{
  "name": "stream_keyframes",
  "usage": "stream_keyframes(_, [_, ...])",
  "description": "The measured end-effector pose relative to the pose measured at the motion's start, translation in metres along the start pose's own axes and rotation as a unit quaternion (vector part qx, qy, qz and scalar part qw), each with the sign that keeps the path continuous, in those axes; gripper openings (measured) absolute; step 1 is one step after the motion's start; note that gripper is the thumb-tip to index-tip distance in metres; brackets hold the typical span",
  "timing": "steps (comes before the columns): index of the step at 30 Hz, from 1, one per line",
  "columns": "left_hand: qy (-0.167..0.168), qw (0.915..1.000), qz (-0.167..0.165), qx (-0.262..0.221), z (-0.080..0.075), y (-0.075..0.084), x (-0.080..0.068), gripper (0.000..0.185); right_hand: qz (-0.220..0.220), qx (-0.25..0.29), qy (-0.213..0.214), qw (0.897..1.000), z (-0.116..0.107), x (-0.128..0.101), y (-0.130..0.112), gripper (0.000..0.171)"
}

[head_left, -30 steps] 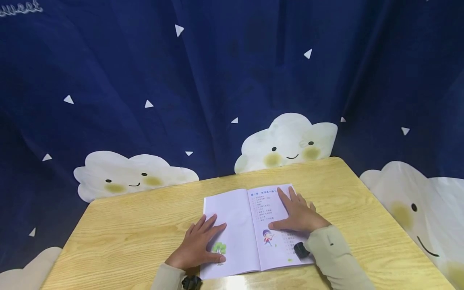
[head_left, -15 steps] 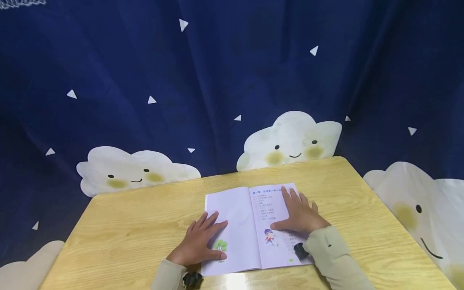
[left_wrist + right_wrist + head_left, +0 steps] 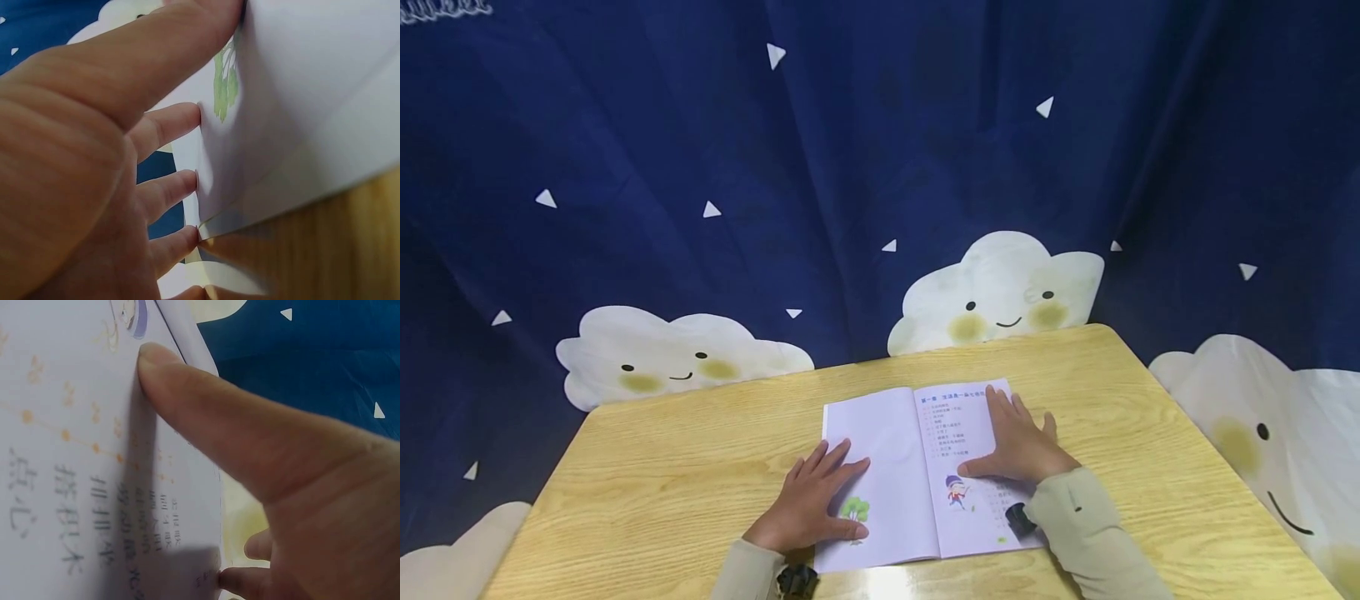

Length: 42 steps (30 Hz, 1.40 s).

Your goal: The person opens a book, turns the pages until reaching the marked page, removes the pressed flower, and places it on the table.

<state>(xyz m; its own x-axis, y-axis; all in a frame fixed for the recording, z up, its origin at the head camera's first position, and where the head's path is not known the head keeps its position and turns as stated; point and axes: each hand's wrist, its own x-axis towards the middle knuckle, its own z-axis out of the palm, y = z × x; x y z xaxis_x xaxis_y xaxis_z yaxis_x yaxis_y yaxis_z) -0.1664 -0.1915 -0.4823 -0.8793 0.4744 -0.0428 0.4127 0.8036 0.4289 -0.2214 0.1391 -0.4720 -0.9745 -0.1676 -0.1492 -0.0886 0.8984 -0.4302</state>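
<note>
An open booklet with pale lilac pages lies on the wooden table. My left hand rests flat on its left page, thumb beside a small green tree drawing. In the left wrist view the left hand has straight fingers lying at the page edge of the booklet. My right hand lies flat on the right page, fingers spread over the printed lines, thumb near a little cartoon figure. The right wrist view shows the right hand with its thumb pressed on the booklet's printed page.
A dark blue curtain with white clouds and small triangles hangs right behind and beside the table. The table's far edge runs just behind the booklet. Black wrist-camera mounts sit at both sleeves.
Both hands stay flat on the pages. The right hand's fingers have slid slightly down and right on the right page; the head view has shifted a little.
</note>
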Motion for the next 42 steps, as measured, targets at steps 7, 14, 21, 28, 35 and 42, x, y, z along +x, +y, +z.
stream_keyframes(7, [0.001, 1.0, 0.0, 0.001, -0.001, 0.0, 0.002, 0.087, -0.004, -0.007, 0.002, 1.0, -0.004, 0.001, -0.004, 0.134])
stream_keyframes(14, [-0.002, 1.0, 0.0, -0.003, -0.001, 0.0, 0.0, 0.087, -0.008, 0.027, -0.016, 0.999, -0.004, 0.002, -0.002, 0.134])
stream_keyframes(21, [-0.004, 1.0, -0.002, -0.008, 0.0, 0.0, 0.0, 0.087, -0.032, 0.072, -0.039, 0.996, -0.008, 0.001, 0.004, 0.131])
stream_keyframes(28, [0.003, 0.9999, 0.002, -0.01, 0.002, -0.001, -0.003, 0.087, -0.063, 0.1, -0.057, 0.991, -0.009, 0.003, 0.006, 0.12])
stream_keyframes(35, [-0.007, 0.9999, 0.0, -0.009, 0.0, -0.002, -0.002, 0.087, -0.041, 0.209, -0.076, 0.974, -0.012, 0.0, 0.008, 0.097])
stream_keyframes(42, [-0.007, 0.9998, 0.003, -0.016, -0.004, 0.0, -0.003, 0.087, -0.04, 0.274, -0.032, 0.96, -0.023, 0.0, 0.015, 0.083])
